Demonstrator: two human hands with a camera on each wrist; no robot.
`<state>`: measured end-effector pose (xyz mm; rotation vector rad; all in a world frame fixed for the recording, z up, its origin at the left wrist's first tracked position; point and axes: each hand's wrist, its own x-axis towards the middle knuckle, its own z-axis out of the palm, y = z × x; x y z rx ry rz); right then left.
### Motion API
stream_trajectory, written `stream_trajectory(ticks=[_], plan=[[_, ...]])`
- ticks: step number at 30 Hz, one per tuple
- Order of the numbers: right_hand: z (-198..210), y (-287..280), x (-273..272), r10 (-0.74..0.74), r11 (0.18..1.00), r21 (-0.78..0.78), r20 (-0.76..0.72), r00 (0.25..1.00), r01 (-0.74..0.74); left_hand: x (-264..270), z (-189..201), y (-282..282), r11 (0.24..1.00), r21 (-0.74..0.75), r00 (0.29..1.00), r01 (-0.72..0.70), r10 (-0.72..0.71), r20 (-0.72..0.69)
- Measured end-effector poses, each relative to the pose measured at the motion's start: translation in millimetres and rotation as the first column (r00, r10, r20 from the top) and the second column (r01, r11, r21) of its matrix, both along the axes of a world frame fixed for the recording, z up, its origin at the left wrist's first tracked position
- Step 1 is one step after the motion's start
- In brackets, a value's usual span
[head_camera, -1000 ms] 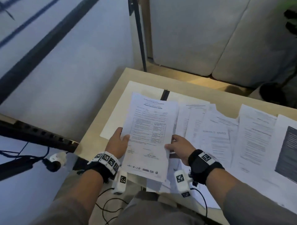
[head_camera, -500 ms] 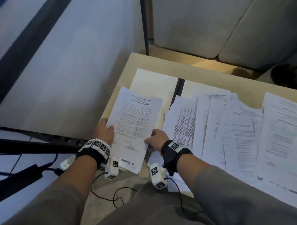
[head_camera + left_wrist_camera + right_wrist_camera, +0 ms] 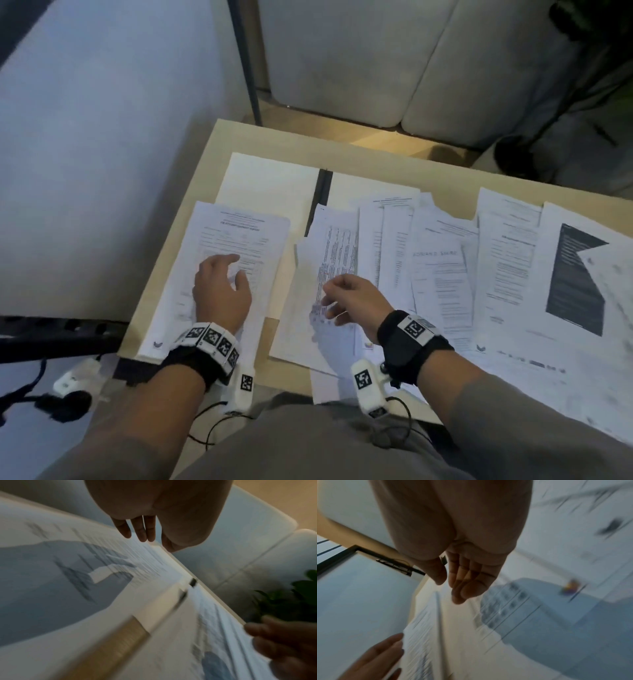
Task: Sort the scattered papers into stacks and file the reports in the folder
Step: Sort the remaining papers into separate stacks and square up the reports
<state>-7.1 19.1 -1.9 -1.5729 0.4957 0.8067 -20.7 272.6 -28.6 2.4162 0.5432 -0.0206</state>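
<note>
Pale wood table [image 3: 205, 178], its bare margin showing along the far edge at 12 o'clock and in a narrow strip between the two nearest paper piles. My left hand [image 3: 219, 291] lies over the form [image 3: 236, 240] at 9 o'clock, fingers straight and slightly spread; I cannot tell whether the palm presses down. The form's long axis runs roughly 6 to 12 o'clock, its heading at the far end, and its near-left corner reaches the table's near edge. Its text is too blurred to read. My right hand [image 3: 346, 301] hangs above the loose sheets [image 3: 329, 274] at 6 o'clock, fingers loosely curled and holding nothing. The folder [image 3: 274, 181] lies open behind the form at 11 o'clock, its dark spine [image 3: 320, 195] pointing away from me. The scattered papers [image 3: 445, 274] overlap out to 3 o'clock; on one, a heading reads partly "SAURO". Both wrist views are blurred.
</note>
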Motion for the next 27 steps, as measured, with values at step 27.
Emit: stream_trajectory(ticks=[27], plan=[[-54, -553, -40, -0.666, 0.429, -0.768, 0.086, 0.741, 0.475, 32, -33, -385, 1.000, 0.012, 0.856, 0.007, 0.000, -0.516]])
